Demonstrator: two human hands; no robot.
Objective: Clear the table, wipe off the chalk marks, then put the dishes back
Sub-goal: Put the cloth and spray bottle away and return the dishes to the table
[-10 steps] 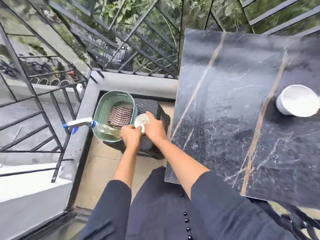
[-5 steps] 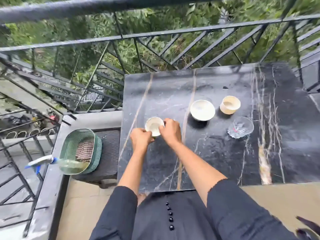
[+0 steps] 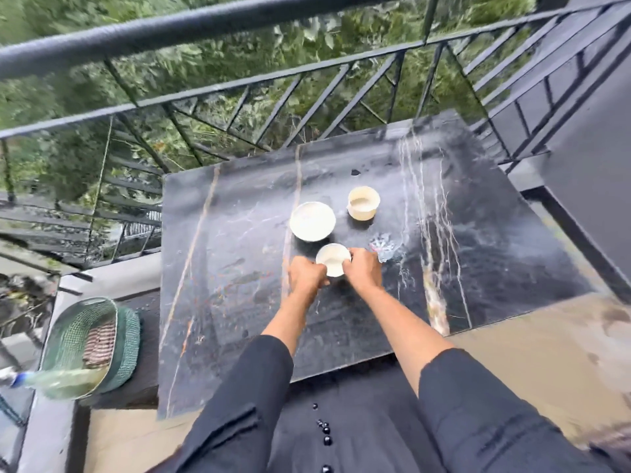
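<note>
Table (image 3: pixel 239 233): both hands (image 3: pixel 305 278) (image 3: pixel 363 272) around cup (image 3: pixel 333 262)

Soft overcast daylight, faint shadows, motion blur throughout, wide-angle bending of the railing (image 3: pixel 211 27).

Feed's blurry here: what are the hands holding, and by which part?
A small white cup, gripped by its sides: left hand on its left wall, right hand on its right.
</note>
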